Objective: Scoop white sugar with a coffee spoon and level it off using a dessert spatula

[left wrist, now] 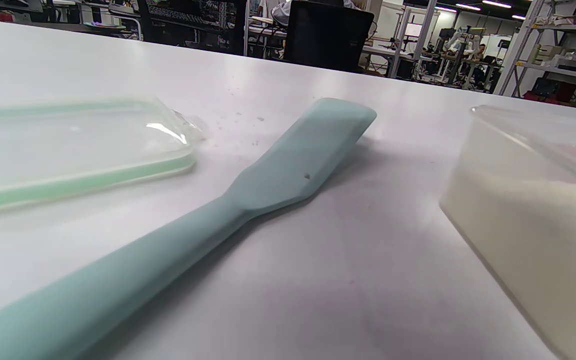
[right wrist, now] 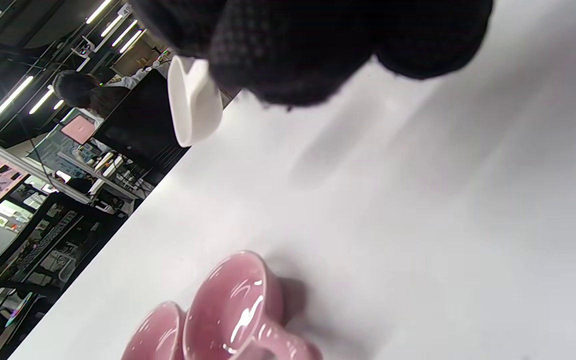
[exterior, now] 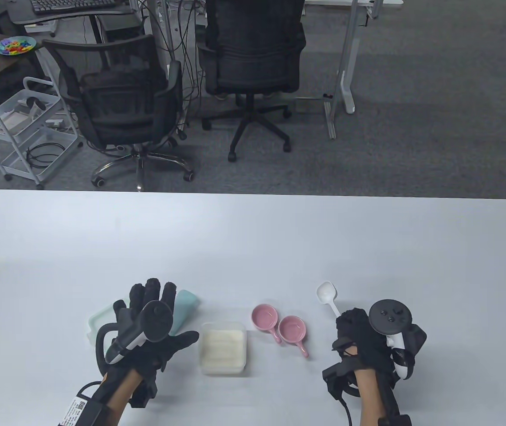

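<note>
A white coffee spoon points away from me at the right; my right hand grips its handle, which is hidden under the glove. In the right wrist view the spoon's empty bowl sticks out from my fingers, a little above the table. A clear box of white sugar stands open in the middle. A teal dessert spatula lies flat left of the box, also seen in the left wrist view. My left hand hovers open over it, fingers spread, not touching.
The box's clear lid with a green rim lies left of the spatula, partly under my left hand. Two small pink handled cups sit between the sugar box and the spoon. Office chairs stand beyond the table's far edge.
</note>
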The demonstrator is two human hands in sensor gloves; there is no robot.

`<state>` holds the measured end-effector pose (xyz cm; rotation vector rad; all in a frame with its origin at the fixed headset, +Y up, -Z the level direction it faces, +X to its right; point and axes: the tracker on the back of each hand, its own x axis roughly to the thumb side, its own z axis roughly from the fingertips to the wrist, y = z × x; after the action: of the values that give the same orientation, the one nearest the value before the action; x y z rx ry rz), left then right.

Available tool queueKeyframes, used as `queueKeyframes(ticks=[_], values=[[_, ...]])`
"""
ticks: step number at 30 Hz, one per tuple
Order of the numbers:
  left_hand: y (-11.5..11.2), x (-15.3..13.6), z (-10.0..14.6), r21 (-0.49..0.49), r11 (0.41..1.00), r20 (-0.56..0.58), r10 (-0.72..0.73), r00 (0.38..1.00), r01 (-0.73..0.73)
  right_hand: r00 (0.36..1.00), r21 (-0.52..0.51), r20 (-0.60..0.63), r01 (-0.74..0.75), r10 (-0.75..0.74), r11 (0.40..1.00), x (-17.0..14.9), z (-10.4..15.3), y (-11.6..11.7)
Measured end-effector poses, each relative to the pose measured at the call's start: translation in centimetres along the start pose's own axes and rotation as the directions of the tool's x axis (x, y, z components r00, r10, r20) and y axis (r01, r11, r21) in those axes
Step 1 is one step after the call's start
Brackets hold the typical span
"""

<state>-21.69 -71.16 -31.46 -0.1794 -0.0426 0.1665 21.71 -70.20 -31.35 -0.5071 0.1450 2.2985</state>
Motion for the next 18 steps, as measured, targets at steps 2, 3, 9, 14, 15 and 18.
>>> queueKeyframes(ticks=[2, 3, 9, 14, 15, 18], values=[[-0.2, 0.3, 0.0, -0.010, 1.000, 0.022, 0.002, 1.000, -0.002, 0.998, 0.020, 0.062, -0.007, 0.006, 1.000, 0.7, 0.1, 0.8], [-0.3, 0.4, 0.0, -0.012, 1.000, 0.034, 0.006, 0.999, -0.005, 0.996, 0.033, 0.092, -0.014, 0.011, 0.999, 1.1, 0.2, 1.2], [-1.0, 1.4, -0.1, -0.082, 0.995, 0.176, 0.071, 0.982, -0.057, 0.942, 0.074, 0.316, -0.146, 0.115, 0.987, 4.6, 2.0, 4.4], [-1.7, 2.2, -0.1, -0.085, 0.996, 0.236, 0.038, 0.971, -0.019, 0.846, 0.109, 0.502, -0.271, 0.183, 0.956, 7.3, 4.2, 7.5], [-1.9, 2.4, -0.1, -0.087, 0.996, 0.249, 0.027, 0.968, -0.005, 0.826, 0.101, 0.524, -0.300, 0.206, 0.949, 7.6, 4.6, 8.0], [-2.7, 3.4, -0.2, -0.078, 0.996, 0.284, -0.017, 0.959, 0.041, 0.755, 0.019, 0.568, -0.410, 0.328, 0.912, 8.6, 6.0, 9.4]])
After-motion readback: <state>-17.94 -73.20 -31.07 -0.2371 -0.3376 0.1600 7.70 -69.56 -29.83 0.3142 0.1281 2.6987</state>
